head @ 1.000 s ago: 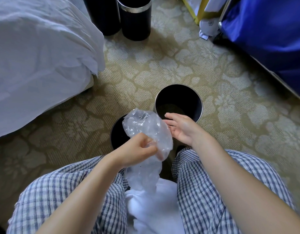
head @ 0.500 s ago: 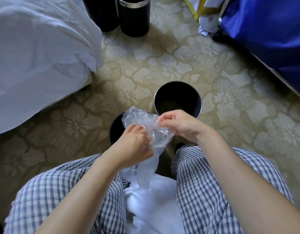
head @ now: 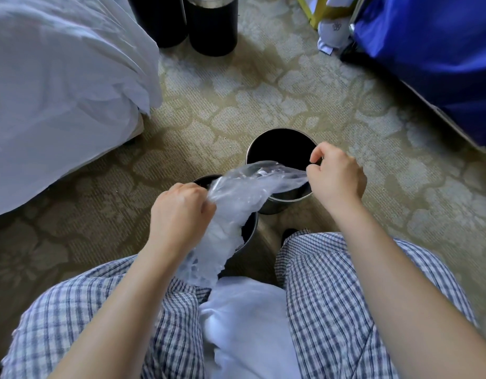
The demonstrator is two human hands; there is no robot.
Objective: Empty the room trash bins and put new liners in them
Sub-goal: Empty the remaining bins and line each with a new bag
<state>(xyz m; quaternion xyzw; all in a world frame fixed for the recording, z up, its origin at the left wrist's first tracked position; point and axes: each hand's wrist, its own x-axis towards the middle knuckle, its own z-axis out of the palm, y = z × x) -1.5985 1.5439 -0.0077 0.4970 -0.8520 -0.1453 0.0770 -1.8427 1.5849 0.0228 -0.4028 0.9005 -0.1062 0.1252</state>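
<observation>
A clear plastic liner (head: 236,198) is stretched between my hands above two round black bins. My left hand (head: 181,212) grips its bunched part over the nearer bin (head: 251,231), most of which the liner hides. My right hand (head: 336,176) pinches the liner's edge at the right rim of the farther bin (head: 280,146), whose dark inside looks bare. The liner's tail hangs down toward my lap.
Two more tall black bins (head: 211,26) stand at the back on the patterned carpet. A bed with white sheets (head: 61,86) fills the left. A blue bag on a cart (head: 433,56) stands at the right. White cloth (head: 247,324) lies between my checked-trousered knees.
My right hand took hold of the liner's edge and pulled it right, away from my left hand, spreading the crumpled liner out over the farther bin.
</observation>
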